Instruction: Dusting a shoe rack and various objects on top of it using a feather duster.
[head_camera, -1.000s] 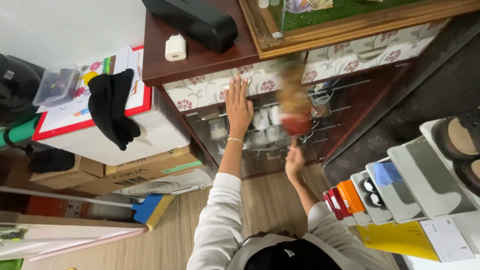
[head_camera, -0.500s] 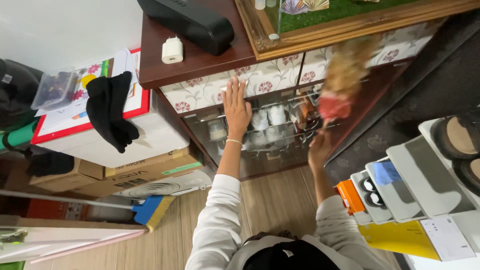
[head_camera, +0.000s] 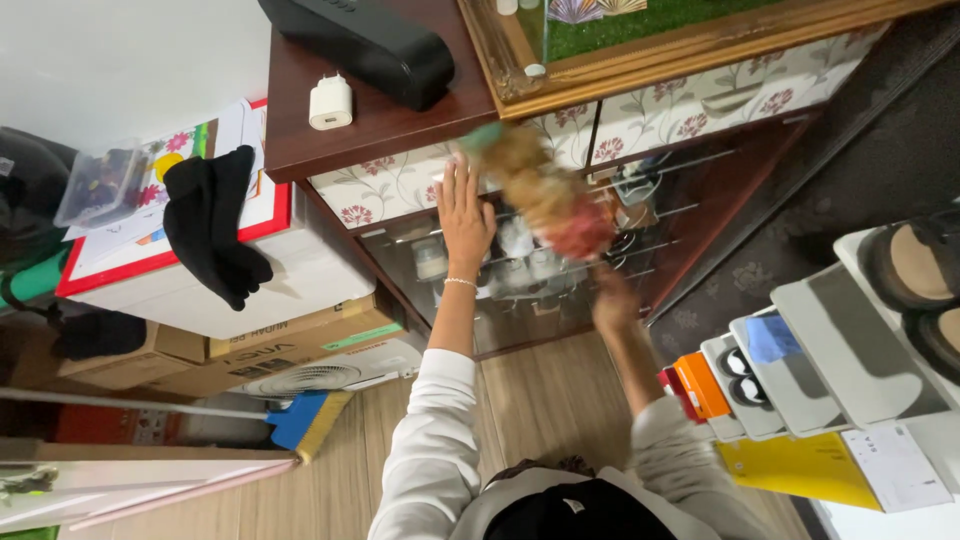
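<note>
Feather duster (head_camera: 545, 195), blurred, lies across the cabinet's glass front (head_camera: 520, 290), its handle end in the right hand (head_camera: 612, 305), fingers closed around it. Left hand (head_camera: 464, 215) presses flat on the glass, fingers spread, seemingly bracing. Behind the glass, shelves hold white cups (head_camera: 518, 240) and small jars (head_camera: 432, 258).

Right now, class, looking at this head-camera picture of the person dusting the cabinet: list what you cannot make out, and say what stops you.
- Feather duster: motion blur smears it; its handle cannot be traced.
- Right hand: blurred, so its fingers on the handle are unclear.
- Items behind the glass cabinet door: reflections, the duster and the left hand hide them.
- Framed display: cut off by the top edge.
- Clear plastic box: contents too small.
</note>
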